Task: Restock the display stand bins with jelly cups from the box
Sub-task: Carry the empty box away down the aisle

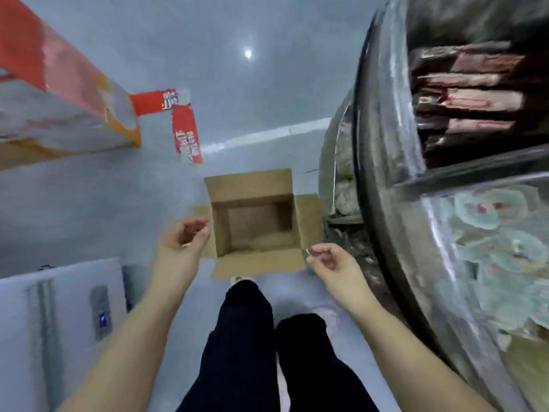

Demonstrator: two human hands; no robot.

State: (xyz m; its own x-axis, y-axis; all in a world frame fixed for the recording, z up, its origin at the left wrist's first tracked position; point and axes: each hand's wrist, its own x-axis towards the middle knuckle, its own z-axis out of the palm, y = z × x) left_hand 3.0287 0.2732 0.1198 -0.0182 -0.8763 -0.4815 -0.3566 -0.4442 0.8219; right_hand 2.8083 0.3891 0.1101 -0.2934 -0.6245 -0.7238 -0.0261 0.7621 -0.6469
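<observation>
Open brown cardboard box (255,221) sits on the grey floor (89,203), all four flaps folded out, straight ahead of the person's legs in dark trousers (246,337). Inside looks bare brown bottom; no cups visible in it, though the picture is blurred.

Left hand (185,236) hovers just beside the box's left flap, fingers loosely curled, nothing in them. Right hand (326,258) hovers at the box's near right corner, thumb and forefinger pinched together; a small dark bit may sit at the fingertips, too blurred to tell what. The box lies between the two hands, slightly beyond them. Neither hand clearly touches the cardboard.

Round clear-walled display stand (386,144) fills the right side, just right of the box. Its near bin holds pale green-lidded jelly cups (490,233); the bin above holds dark red-brown packets (469,99).

Far left: red and orange carton (68,93). Beyond the box: red tape strips with white lettering (184,132) on the floor. Lower left: white panel (59,322).
</observation>
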